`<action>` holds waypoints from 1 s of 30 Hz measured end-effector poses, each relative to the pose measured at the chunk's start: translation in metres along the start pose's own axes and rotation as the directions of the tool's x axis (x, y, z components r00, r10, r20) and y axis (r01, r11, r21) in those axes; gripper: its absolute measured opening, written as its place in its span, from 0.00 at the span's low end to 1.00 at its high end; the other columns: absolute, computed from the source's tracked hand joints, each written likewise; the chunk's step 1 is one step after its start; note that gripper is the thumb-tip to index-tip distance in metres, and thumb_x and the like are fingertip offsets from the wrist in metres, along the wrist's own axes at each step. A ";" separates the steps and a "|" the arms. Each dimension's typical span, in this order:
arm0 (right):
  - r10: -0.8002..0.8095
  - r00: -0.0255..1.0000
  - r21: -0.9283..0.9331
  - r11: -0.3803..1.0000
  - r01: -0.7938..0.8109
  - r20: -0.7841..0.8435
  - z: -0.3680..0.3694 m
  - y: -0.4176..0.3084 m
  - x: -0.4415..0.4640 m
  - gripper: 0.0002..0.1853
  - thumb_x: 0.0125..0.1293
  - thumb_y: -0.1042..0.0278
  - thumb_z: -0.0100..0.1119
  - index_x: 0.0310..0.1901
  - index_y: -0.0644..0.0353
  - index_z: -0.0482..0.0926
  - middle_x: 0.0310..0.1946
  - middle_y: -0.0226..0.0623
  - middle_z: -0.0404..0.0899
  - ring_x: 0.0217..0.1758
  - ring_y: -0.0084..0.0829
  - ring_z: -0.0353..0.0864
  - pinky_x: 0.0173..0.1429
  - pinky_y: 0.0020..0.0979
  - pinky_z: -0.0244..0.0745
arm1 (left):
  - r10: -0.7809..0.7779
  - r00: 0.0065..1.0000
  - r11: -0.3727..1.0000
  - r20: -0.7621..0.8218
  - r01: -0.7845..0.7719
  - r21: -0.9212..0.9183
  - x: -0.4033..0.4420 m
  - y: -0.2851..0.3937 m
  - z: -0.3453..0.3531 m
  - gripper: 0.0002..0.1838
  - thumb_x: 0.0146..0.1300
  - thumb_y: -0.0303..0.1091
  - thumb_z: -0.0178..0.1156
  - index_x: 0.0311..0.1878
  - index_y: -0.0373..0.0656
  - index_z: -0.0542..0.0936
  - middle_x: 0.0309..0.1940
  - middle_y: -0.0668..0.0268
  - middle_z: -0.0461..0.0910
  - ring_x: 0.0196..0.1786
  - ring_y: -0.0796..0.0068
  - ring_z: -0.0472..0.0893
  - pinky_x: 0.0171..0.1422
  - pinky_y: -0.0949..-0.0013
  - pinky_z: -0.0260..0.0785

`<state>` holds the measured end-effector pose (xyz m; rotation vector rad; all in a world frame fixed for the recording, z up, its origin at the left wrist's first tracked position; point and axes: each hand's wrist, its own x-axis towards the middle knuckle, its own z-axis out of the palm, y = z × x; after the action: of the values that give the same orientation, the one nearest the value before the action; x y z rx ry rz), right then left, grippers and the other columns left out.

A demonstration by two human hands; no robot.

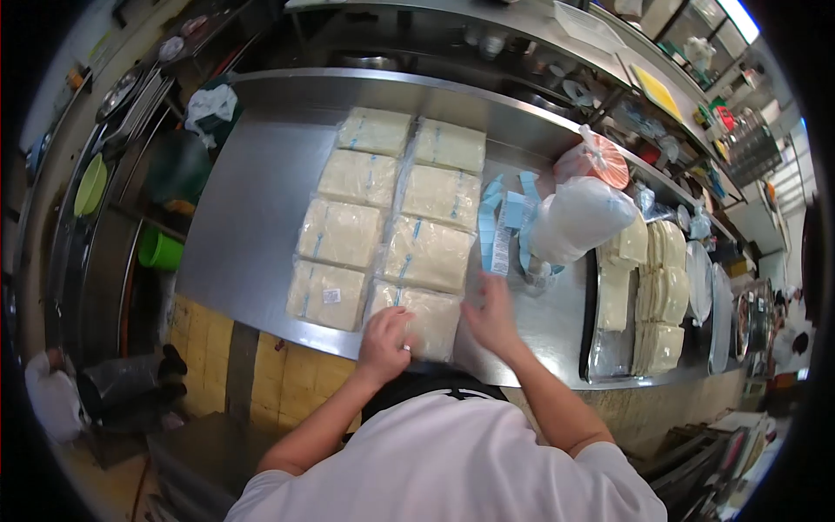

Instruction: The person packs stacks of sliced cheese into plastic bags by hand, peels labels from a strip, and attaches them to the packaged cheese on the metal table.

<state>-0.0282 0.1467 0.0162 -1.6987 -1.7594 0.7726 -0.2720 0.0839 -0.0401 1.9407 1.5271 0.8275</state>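
On the steel table (248, 191) lie two columns of flat, pale, plastic-wrapped packs with blue print. My left hand (387, 345) rests on the left side of the nearest right-column pack (435, 324), fingers bent; whether it grips the plastic is unclear. Just off that pack's right edge is my right hand (492, 315), its fingers apart near the end of a white printed label strip (500, 250). A small white label (331, 296) sits on the nearest left-column pack (324, 294). Blue-backed label strips (513, 213) lie beyond my right hand.
A white plastic bag (583, 217) and a bag with orange contents (593, 163) stand at the right back. Farther right, a dark tray (590, 348) holds stacked pale slabs (663, 296). A raised steel ledge runs behind. A green bucket (160, 250) is at the left.
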 end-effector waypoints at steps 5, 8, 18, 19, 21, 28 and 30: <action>-0.353 0.841 -0.312 0.921 0.234 -0.410 -0.134 -0.054 0.077 0.31 0.56 0.76 0.72 0.63 0.64 0.73 0.58 0.53 0.76 0.63 0.56 0.77 0.67 0.46 0.73 | 0.129 0.935 0.958 0.329 -0.203 0.201 0.001 -0.011 0.010 0.33 0.66 0.44 0.67 0.74 0.53 0.74 0.80 0.50 0.59 0.82 0.47 0.57 0.84 0.39 0.47; -0.519 0.742 -0.622 0.762 0.178 -0.425 -0.192 -0.067 0.117 0.32 0.59 0.68 0.73 0.65 0.62 0.73 0.66 0.55 0.73 0.70 0.56 0.73 0.71 0.45 0.71 | 0.134 0.889 0.927 0.438 -0.269 0.261 0.007 -0.006 0.001 0.32 0.67 0.48 0.66 0.74 0.56 0.74 0.81 0.46 0.55 0.83 0.44 0.55 0.84 0.38 0.46; -0.259 0.914 -0.612 0.790 0.016 -0.311 -0.244 -0.037 0.157 0.12 0.63 0.65 0.64 0.46 0.59 0.88 0.35 0.51 0.87 0.40 0.53 0.87 0.48 0.47 0.81 | 0.097 0.924 0.995 0.370 -0.103 -0.004 0.025 0.012 0.003 0.22 0.68 0.41 0.66 0.65 0.50 0.83 0.76 0.44 0.65 0.79 0.40 0.62 0.82 0.44 0.53; -0.316 0.868 -0.573 0.818 0.045 -0.383 -0.255 -0.049 0.153 0.12 0.63 0.70 0.61 0.46 0.60 0.87 0.32 0.52 0.86 0.37 0.52 0.87 0.45 0.44 0.81 | 0.097 0.938 0.994 0.334 -0.076 -0.074 0.027 0.017 0.004 0.21 0.68 0.39 0.66 0.64 0.48 0.84 0.75 0.44 0.67 0.78 0.41 0.63 0.82 0.46 0.56; -0.250 0.822 -0.378 0.925 0.047 -0.511 -0.280 -0.079 0.134 0.09 0.68 0.70 0.60 0.44 0.64 0.85 0.29 0.46 0.87 0.28 0.39 0.87 0.36 0.36 0.80 | 0.141 0.947 0.984 0.290 -0.101 -0.148 0.037 0.033 0.003 0.20 0.68 0.35 0.66 0.63 0.45 0.84 0.73 0.44 0.70 0.76 0.42 0.67 0.79 0.51 0.61; 0.104 0.843 0.349 0.931 0.103 -0.527 -0.293 -0.101 0.028 0.11 0.78 0.67 0.57 0.40 0.64 0.84 0.27 0.33 0.85 0.21 0.19 0.79 0.25 0.25 0.70 | 0.011 0.973 0.750 0.232 0.145 -0.645 0.097 0.128 0.019 0.21 0.71 0.30 0.63 0.65 0.37 0.79 0.61 0.53 0.81 0.63 0.62 0.79 0.68 0.61 0.72; 0.195 0.889 0.485 0.874 0.034 -0.414 -0.269 -0.069 0.004 0.10 0.79 0.66 0.57 0.41 0.62 0.84 0.27 0.31 0.85 0.21 0.20 0.78 0.25 0.24 0.69 | 0.123 0.973 0.674 0.195 0.062 -0.736 0.101 0.125 0.054 0.18 0.73 0.30 0.61 0.64 0.37 0.79 0.53 0.60 0.82 0.54 0.68 0.80 0.62 0.64 0.74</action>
<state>0.1251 0.1537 0.2481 -1.4625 -1.0672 0.7040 -0.1331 0.1534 0.0286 1.3732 0.8076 0.9964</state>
